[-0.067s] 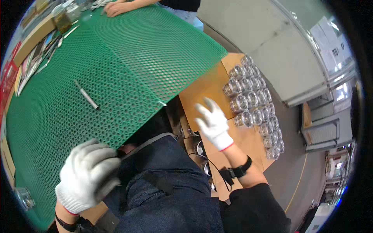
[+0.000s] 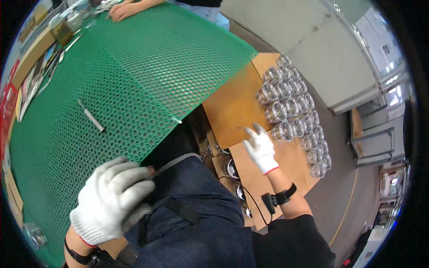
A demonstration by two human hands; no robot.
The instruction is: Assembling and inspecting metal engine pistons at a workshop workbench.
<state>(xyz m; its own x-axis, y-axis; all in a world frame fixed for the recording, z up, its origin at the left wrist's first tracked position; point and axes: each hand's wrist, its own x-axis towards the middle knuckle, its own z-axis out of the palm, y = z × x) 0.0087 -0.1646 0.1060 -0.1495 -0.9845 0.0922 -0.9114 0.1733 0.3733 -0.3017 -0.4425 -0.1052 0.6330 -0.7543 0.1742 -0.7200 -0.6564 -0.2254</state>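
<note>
My right hand [image 2: 260, 151], in a white knitted glove, is over the brown cardboard [image 2: 277, 172] at the right. Its fingers are apart and hold nothing. Just beyond them stand rows of clear round jars [image 2: 282, 131] with shiny rims. My left hand [image 2: 115, 198], gloved too, hovers over the near edge of the green perforated mat [image 2: 134, 96]. Its fingers are loosely bent and spread, with nothing visible in them. Farther in on the mat lies a slim metal pen-like tool [image 2: 92, 117], apart from both hands.
A single clear jar [image 2: 35, 235] sits at the mat's lower left. Tools [image 2: 47, 67] and small jars [image 2: 61, 29] line the far left edge. Another person's hand [image 2: 123, 12] rests at the mat's far side. Shiny round pieces [image 2: 231, 169] lie below the table edge.
My right hand has moved right, closer to the jars. My left hand has shifted a little to the right, its fingers still spread. The whole view has turned slightly.
</note>
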